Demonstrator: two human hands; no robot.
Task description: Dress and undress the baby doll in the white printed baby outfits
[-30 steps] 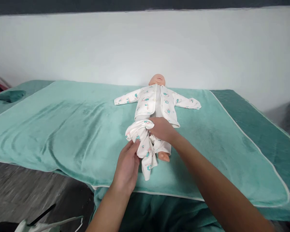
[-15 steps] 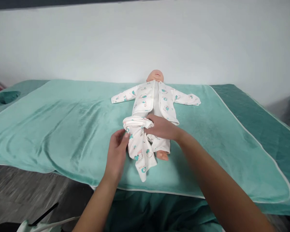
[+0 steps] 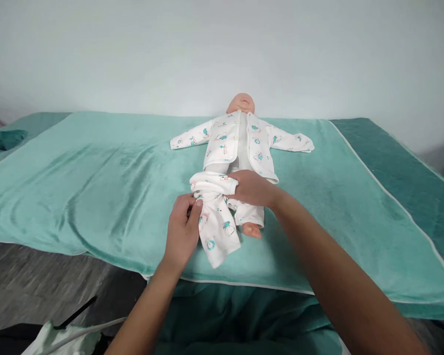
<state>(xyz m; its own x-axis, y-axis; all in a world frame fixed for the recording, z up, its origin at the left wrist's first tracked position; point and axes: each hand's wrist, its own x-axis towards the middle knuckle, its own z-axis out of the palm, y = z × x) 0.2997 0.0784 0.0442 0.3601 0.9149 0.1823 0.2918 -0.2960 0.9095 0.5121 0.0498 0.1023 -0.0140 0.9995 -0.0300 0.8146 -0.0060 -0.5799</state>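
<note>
A baby doll [image 3: 241,102] lies on its back, head toward the wall, wearing a white printed jacket [image 3: 222,140] that hangs unfastened in front. White printed pants [image 3: 219,231] are bunched around its legs. One bare foot [image 3: 251,230] pokes out of the leg on the right; the other foot is hidden inside the cloth. My left hand [image 3: 185,219] pinches the pants fabric at the left side, thumb on top. At the waistband my right hand [image 3: 252,188] reaches in, its fingertips covered by the folded cloth and closed on it.
A light green blanket [image 3: 107,162] with white piping covers the bed, over a darker green sheet [image 3: 388,148]. Behind stands a white wall [image 3: 133,54]. Grey floor [image 3: 40,281] shows at lower left, beside a white cloth-like item with a cord [image 3: 74,337].
The left hand has closed its thumb onto the pants cloth. The loose pant leg is drawn up a little and looks shorter and wider. The view has tilted slightly.
</note>
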